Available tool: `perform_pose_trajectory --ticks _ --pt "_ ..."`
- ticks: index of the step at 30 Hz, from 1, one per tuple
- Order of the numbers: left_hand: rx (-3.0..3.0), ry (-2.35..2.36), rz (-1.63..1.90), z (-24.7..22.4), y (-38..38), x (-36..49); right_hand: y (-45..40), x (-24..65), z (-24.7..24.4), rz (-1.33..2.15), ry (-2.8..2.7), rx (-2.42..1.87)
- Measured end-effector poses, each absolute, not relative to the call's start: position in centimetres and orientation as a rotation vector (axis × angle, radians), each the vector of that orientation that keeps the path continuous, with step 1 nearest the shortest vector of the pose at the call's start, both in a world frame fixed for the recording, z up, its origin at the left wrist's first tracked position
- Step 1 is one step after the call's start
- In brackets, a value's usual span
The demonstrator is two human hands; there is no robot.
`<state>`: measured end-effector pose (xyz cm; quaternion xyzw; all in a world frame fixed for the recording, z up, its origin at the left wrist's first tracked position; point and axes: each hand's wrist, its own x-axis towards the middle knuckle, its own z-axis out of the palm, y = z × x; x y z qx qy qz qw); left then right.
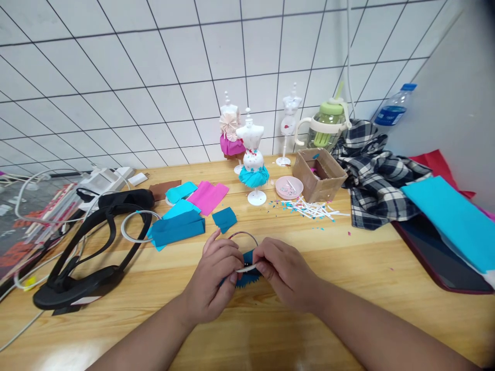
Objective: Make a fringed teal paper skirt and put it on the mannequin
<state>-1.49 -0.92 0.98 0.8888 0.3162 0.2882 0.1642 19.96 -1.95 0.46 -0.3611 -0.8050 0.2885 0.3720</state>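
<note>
A dark teal piece of crepe-like paper (249,280) with a jagged lower edge is between my two hands, low over the table. A narrow white strip (246,268) spans from one set of fingertips to the other, across the paper. My left hand (214,275) is closed, thumb and fingers pinching the paper's left side. On the other side my right hand (286,273) pinches the strip and paper near their right end. Just behind the fingers rises the thin rim of a ring (244,234), perhaps a tape roll. A small teal piece (225,220) lies beyond my left hand.
White dress form with turquoise skirt (254,176) stands behind, with two more near the wall. Pink dish (289,187), cardboard box (320,175) and paper scraps (313,208) lie right of it. Folded teal paper (178,229), white tape roll (135,226) and black headset strap (96,273) are left.
</note>
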Motion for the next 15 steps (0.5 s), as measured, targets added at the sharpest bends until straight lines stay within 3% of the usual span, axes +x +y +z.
perform_pose_trajectory --ticks 15 --pt "2.471 0.941 0.866 1.0 -0.6 -1.9 -0.9 20.0 -0.9 1.596 -1.226 -0.852"
